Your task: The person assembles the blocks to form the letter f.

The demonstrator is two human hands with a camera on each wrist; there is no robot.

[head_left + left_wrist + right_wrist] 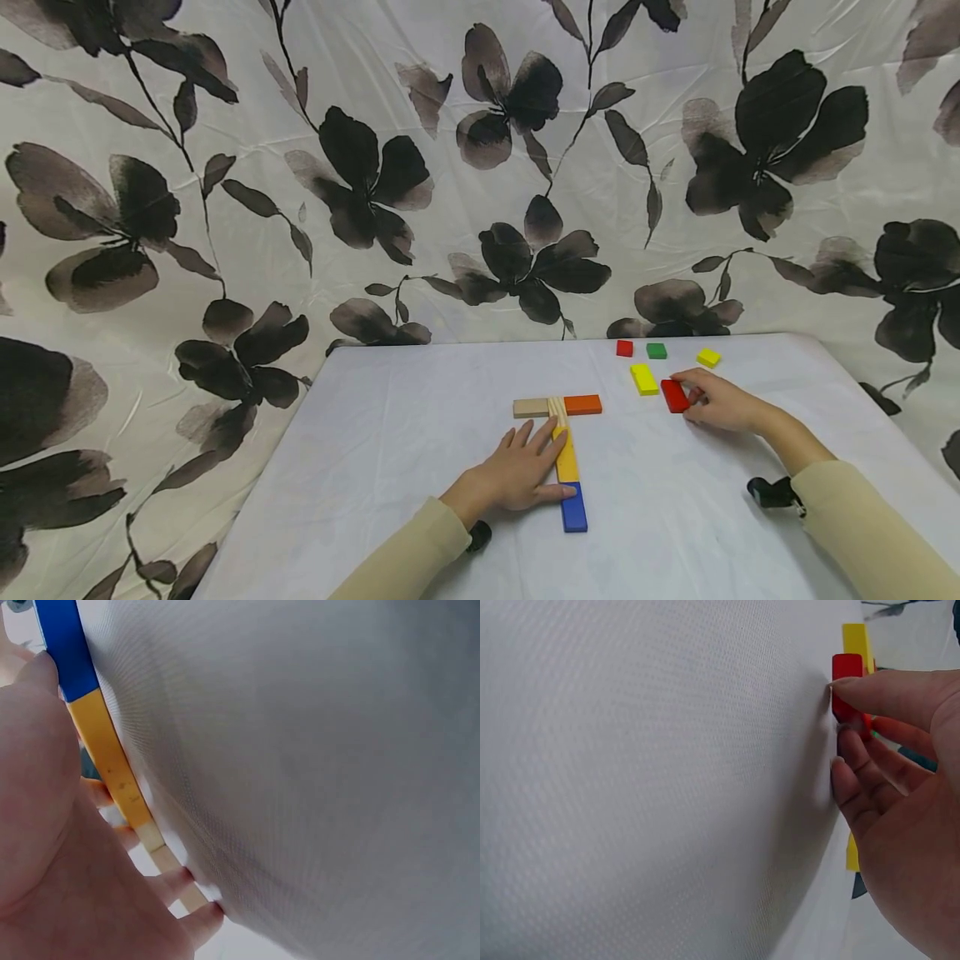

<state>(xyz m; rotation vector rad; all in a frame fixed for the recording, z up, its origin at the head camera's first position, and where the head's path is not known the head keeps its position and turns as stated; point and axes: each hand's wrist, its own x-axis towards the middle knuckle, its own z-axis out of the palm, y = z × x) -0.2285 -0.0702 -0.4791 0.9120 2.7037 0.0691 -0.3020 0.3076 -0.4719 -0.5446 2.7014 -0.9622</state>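
My left hand [513,471] lies with spread, straight fingers over a column of flat blocks. Under its fingers is a yellow-orange block [568,462], partly hidden; its thumb rests on the blue block [574,515] at the near end. At the far end, a pale wooden piece [557,408] lies between a tan block [531,408] and an orange block [583,405], forming a T shape. My right hand [723,404] pinches a red block [674,397] between thumb and fingers, close over the table. In the right wrist view, the thumb lies across the red block [847,666].
Left of the right hand lies a yellow block [643,379]. Behind, near the table's back edge, are a small red block [624,348], a green block [656,351] and a small yellow block [708,357]. A flowered cloth [465,192] hangs behind the white table [390,467].
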